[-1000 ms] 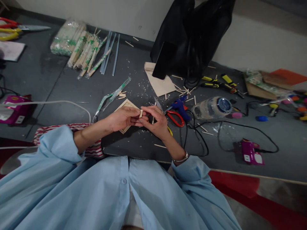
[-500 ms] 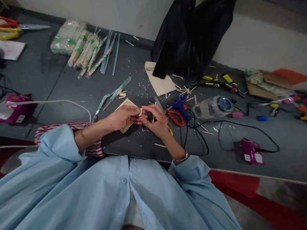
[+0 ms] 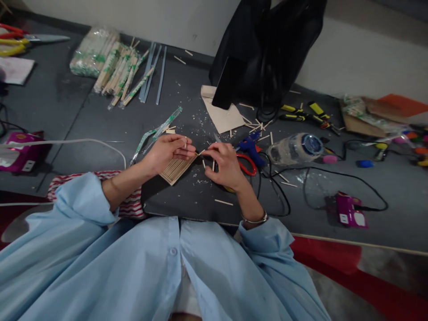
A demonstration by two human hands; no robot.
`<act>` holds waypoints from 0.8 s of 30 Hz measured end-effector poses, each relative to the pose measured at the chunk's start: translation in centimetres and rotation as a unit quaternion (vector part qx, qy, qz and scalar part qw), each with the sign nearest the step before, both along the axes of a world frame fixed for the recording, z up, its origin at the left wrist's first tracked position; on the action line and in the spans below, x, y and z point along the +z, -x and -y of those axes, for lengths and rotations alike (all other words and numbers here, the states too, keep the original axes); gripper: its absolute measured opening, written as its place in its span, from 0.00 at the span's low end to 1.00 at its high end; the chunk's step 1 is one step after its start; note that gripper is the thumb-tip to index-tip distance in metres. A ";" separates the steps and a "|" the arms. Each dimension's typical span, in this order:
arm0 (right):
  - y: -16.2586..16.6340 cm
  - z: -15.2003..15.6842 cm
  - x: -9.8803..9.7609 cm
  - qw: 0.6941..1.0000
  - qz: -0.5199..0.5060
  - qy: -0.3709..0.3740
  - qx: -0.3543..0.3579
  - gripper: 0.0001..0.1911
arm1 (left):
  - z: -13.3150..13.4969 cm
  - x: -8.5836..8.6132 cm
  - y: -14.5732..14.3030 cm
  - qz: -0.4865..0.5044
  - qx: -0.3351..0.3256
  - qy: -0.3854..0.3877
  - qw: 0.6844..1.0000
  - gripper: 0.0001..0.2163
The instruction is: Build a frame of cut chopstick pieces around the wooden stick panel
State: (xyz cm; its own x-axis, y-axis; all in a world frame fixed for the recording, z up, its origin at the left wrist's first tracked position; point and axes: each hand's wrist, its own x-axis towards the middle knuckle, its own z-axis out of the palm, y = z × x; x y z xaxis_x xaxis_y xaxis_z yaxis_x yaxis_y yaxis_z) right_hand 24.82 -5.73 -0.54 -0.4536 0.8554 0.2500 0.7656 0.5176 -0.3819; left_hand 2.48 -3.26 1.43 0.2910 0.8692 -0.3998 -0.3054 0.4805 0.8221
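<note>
My left hand (image 3: 166,153) rests on a flat panel of glued wooden sticks (image 3: 176,169) lying on a dark board (image 3: 190,196), its fingers curled round a short stick piece. My right hand (image 3: 226,165) pinches a thin wooden stick (image 3: 201,152) at the panel's right corner, with another short stick between its fingers. The two hands almost touch at their fingertips.
Red-handled scissors (image 3: 245,164), a blue glue gun (image 3: 250,145) and a lying plastic bottle (image 3: 296,150) are right of my hands. Wrapped chopstick bundles (image 3: 112,67) lie far left. A black bag (image 3: 264,49) stands behind. Black cables (image 3: 301,187) and purple devices (image 3: 351,210) sit around.
My left hand has slid up and left over the panel, uncovering its lower part. My right hand has moved slightly right and now holds a thin stick at the panel's corner.
</note>
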 end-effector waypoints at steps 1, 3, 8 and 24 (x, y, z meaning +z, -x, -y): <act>0.1 -0.1 -0.2 1.000 0.004 -0.003 -0.008 0.18 | 0.1 0.0 0.0 0.001 -0.003 0.001 1.000 0.05; 0.4 -0.4 -0.9 0.999 0.000 -0.029 -0.039 0.17 | 0.2 -0.1 -0.1 0.004 -0.009 0.006 1.000 0.04; 1.0 -1.1 -2.2 0.996 0.003 -0.060 -0.065 0.06 | 0.5 -0.4 -0.3 0.012 -0.021 0.015 1.000 0.04; 3.9 1.1 -0.2 0.949 -0.278 -0.003 -0.148 0.10 | 1.4 -1.3 -2.1 0.122 -0.034 0.030 0.992 0.06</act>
State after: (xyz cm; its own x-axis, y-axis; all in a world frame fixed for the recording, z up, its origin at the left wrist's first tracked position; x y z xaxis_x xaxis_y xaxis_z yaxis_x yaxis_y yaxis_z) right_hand 20.92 -6.85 -0.69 0.0094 0.9224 0.3860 0.5589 0.3153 -0.7670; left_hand 4.53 -4.70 0.13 0.4430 0.8210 -0.3602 -0.4558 0.5522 0.6981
